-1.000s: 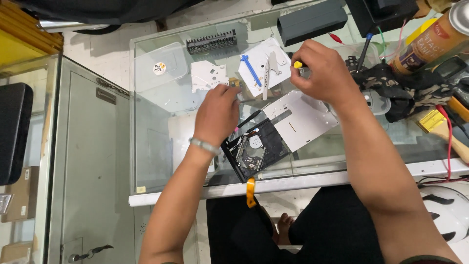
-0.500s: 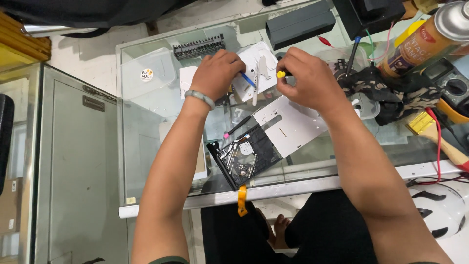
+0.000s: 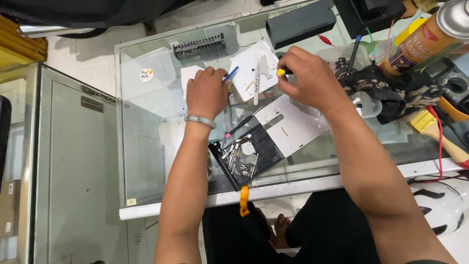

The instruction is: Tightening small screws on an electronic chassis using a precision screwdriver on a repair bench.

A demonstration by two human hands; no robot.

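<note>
Left to right across the glass table (image 3: 146, 161). A black bit holder (image 3: 199, 46) lies at the far edge.

The left hand (image 3: 207, 93) is curled shut, knuckles up, a blue tool (image 3: 230, 74) poking out past the fingers; it appears to grip that tool, though the grip itself is hidden.

Beside it lies a white sheet (image 3: 256, 63) carrying small loose metal parts; what each part is cannot be told.

The right hand (image 3: 312, 80) is closed round a yellow-tipped screwdriver (image 3: 282, 72), its tip near the sheet.

Nearer the person sits the opened disc drive (image 3: 246, 156), works exposed, its grey metal cover (image 3: 293, 122) laid touching it on the right.

Judgement: disassembly is under way, with loose parts being handled at the sheet; the next move calls for fine fingertip control.

Containers: a clear plastic tub (image 3: 364, 105) at right, mostly hidden under a dark cloth (image 3: 391, 85); contents cannot be told. A spray can (image 3: 425, 34) lies far right.
</note>
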